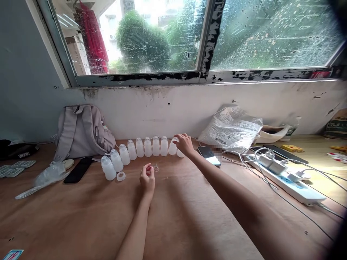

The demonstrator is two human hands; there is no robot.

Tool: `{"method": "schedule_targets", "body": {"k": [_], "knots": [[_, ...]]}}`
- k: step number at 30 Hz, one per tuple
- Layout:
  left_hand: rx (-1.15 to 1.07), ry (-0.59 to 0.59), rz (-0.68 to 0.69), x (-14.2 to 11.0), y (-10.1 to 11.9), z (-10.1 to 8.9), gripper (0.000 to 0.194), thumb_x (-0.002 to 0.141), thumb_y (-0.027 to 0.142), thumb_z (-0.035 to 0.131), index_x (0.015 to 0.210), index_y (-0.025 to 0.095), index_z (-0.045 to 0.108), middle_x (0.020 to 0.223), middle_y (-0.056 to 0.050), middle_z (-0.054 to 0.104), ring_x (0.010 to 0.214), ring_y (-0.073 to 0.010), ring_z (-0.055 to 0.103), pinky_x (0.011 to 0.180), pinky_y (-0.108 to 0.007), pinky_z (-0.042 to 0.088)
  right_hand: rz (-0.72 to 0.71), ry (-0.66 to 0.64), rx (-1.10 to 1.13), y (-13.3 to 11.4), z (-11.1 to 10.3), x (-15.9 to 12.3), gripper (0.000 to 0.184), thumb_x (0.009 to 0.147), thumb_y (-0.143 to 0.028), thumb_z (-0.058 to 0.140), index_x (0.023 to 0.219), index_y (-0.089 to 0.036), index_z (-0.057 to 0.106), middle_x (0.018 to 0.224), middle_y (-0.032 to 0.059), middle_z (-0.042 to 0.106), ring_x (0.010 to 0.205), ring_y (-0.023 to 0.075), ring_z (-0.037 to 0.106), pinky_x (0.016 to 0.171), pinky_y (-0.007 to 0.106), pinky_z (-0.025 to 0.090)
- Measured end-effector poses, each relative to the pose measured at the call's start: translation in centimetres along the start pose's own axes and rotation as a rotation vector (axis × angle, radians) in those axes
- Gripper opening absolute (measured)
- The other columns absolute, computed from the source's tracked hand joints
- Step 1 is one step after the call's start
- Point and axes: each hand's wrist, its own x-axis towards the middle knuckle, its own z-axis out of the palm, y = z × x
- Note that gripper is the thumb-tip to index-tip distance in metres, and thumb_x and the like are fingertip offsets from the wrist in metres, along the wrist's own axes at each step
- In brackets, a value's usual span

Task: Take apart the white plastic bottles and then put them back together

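Several frosted white baby bottles (148, 147) stand upright in a curved row along the back of the table. Over the top of the bottle near the row's right end (172, 148), my right hand (185, 143) is closed, fingers at its neck. Part of another bottle (180, 154) shows beneath my right wrist. My left hand (148, 177) is low over the table in front of the row, its fingers curled in; whether anything is inside them is hidden. Just right of it lies a small clear bottle nipple (156, 167). A white ring (120, 176) rests beside the leftmost bottle.
A grey backpack (81, 131), a black phone (78, 169) and a clear plastic bag (51, 175) are on the left. To the right are a lit phone (210, 156), a silvery mailer bag (231, 128) and a power strip (292, 186) with loose cables.
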Motion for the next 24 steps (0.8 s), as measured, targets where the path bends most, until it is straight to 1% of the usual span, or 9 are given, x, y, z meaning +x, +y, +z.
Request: {"method": "schedule_targets", "body": {"k": [3,6,11,13,16,18,20,22,24], "knots": [[-0.001,0.07,-0.074,0.7,-0.3,-0.4,0.021,0.076,0.03,0.046,0.091,0.018,0.056,0.091,-0.007,0.061,0.085,-0.0175,0.056,0.071,-0.028,0.043,0.022,-0.043,-0.018,0.1,1.6,0.6,0.021,0.078,-0.026,0.051,0.098,-0.022,0.055,0.097,0.007,0.062,0.093,0.0239,0.046,0.074,0.034,0.03],[-0.01,0.11,-0.106,1.3,-0.4,-1.0,0.019,0.076,0.028,0.046,0.091,0.019,0.055,0.093,-0.007,0.06,0.087,-0.0174,0.056,0.074,-0.028,0.042,0.033,-0.03,-0.019,0.0,2.7,1.0,0.027,0.079,-0.026,0.05,0.105,-0.022,0.052,0.097,0.0084,0.062,0.091,0.0246,0.048,0.072,0.035,0.03],[-0.068,0.203,-0.145,2.4,-1.1,-2.1,0.019,0.073,0.024,0.047,0.09,0.02,0.053,0.092,-0.005,0.059,0.086,-0.0159,0.056,0.073,-0.027,0.043,-0.01,-0.022,-0.022,0.2,2.7,1.3,0.022,0.079,-0.025,0.048,0.099,-0.021,0.055,0.1,0.0096,0.06,0.094,0.0264,0.046,0.075,0.038,0.031],[-0.168,0.228,-0.228,2.8,-1.4,-2.6,0.022,0.073,0.023,0.046,0.094,0.02,0.051,0.093,-0.005,0.058,0.078,-0.0137,0.058,0.064,-0.024,0.044,-0.036,0.04,0.001,0.0,2.3,1.0,0.024,0.079,-0.023,0.046,0.101,-0.019,0.054,0.107,0.0107,0.057,0.101,0.0268,0.042,0.08,0.039,0.03],[-0.373,0.309,-0.436,3.4,-1.6,-3.6,0.034,0.072,0.021,0.045,0.106,0.022,0.043,0.095,-0.005,0.056,0.062,-0.0089,0.057,0.051,-0.019,0.043,-0.066,0.117,0.118,-1.0,2.1,-0.4,0.025,0.081,-0.018,0.04,0.101,-0.017,0.054,0.105,0.0111,0.056,0.102,0.0237,0.043,0.083,0.036,0.031],[-0.454,0.376,-0.543,3.6,-1.8,-4.2,0.042,0.073,0.019,0.043,0.114,0.023,0.035,0.095,-0.005,0.055,0.057,-0.0075,0.056,0.049,-0.019,0.043,-0.067,0.046,0.247,-2.2,2.7,-2.2,0.023,0.081,-0.017,0.038,0.097,-0.016,0.056,0.096,0.0099,0.059,0.092,0.0205,0.049,0.08,0.033,0.035],[-0.481,0.405,-0.595,3.8,-1.8,-4.5,0.046,0.073,0.017,0.04,0.117,0.023,0.028,0.093,-0.004,0.055,0.056,-0.0075,0.056,0.05,-0.02,0.044,-0.047,-0.118,0.367,-3.7,3.8,-4.4,0.019,0.078,-0.02,0.044,0.092,-0.017,0.058,0.087,0.0076,0.061,0.084,0.0189,0.053,0.074,0.031,0.039],[-0.492,0.403,-0.614,3.7,-1.8,-4.5,0.048,0.074,0.017,0.039,0.119,0.024,0.025,0.091,-0.004,0.055,0.055,-0.0076,0.057,0.05,-0.02,0.045,-0.01,-0.259,0.457,-5.2,5.1,-6.6,0.025,0.073,-0.029,0.053,0.096,-0.018,0.057,0.092,0.0074,0.061,0.087,0.0195,0.053,0.075,0.032,0.04],[-0.506,0.384,-0.625,3.6,-1.8,-4.4,0.048,0.073,0.017,0.04,0.119,0.025,0.025,0.088,-0.002,0.056,0.054,-0.0077,0.057,0.051,-0.021,0.046,0.036,-0.308,0.499,-6.4,6.2,-8.4,0.031,0.068,-0.034,0.059,0.095,-0.019,0.058,0.093,0.0075,0.061,0.089,0.0209,0.053,0.076,0.033,0.04]]}}
